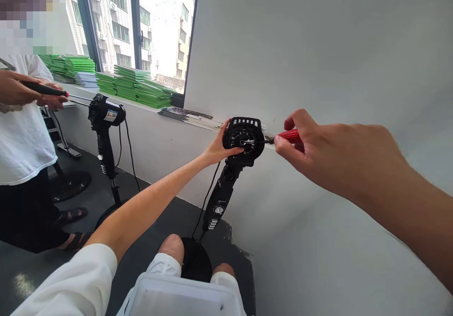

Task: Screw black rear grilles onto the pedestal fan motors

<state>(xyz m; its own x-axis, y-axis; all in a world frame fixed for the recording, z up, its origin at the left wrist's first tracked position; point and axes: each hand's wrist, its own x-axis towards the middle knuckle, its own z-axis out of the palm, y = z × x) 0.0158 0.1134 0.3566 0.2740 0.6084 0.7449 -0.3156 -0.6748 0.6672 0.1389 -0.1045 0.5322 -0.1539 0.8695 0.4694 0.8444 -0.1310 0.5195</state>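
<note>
A black fan motor head (252, 153) with a slotted top and a metal shaft at its centre stands on a black control post (219, 200). My left hand (221, 147) grips the head's left side, its thumb lying across the front. My right hand (307, 139) is to the right of the head, fingers closed on a red-handled screwdriver (290, 137). The screwdriver points left, its tip near the right rim of the head; whether it touches cannot be made out.
A translucent white tray (184, 297) rests at my lap. At left, a person (24, 127) holds a screwdriver (46, 88) at another fan (109, 113). Green stacks (130, 87) line the windowsill. A round base (198, 259) stands between my knees; a wall is at right.
</note>
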